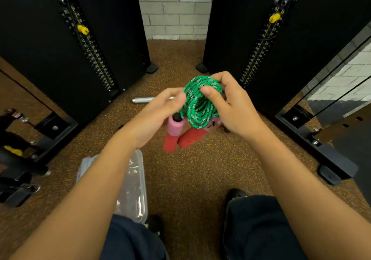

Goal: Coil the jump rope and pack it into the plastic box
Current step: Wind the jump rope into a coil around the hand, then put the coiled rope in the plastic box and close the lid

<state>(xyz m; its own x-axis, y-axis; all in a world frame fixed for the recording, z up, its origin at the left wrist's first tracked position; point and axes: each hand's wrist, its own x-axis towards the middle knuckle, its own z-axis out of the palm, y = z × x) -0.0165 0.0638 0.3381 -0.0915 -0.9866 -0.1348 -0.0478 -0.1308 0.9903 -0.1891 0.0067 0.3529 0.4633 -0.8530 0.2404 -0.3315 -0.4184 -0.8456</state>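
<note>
The green jump rope coil (200,101) is held upright above the floor, pinched between right hand (232,107) fingers and left hand (158,115), handles (181,132) hanging; the clear plastic box (132,183) lies near-left, nearer the left hand.

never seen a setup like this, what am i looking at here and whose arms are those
One picture, taken by a wide-angle camera worn on a person's head, looking down at their own bare arms. No robot here. The right hand and left hand hold a coiled green jump rope; its pink-and-red foam handles hang below. On the speckled gym floor lie a clear plastic box, partly hidden by the left forearm, and a metal bar. Black weight-stack machines stand on both sides.
</note>
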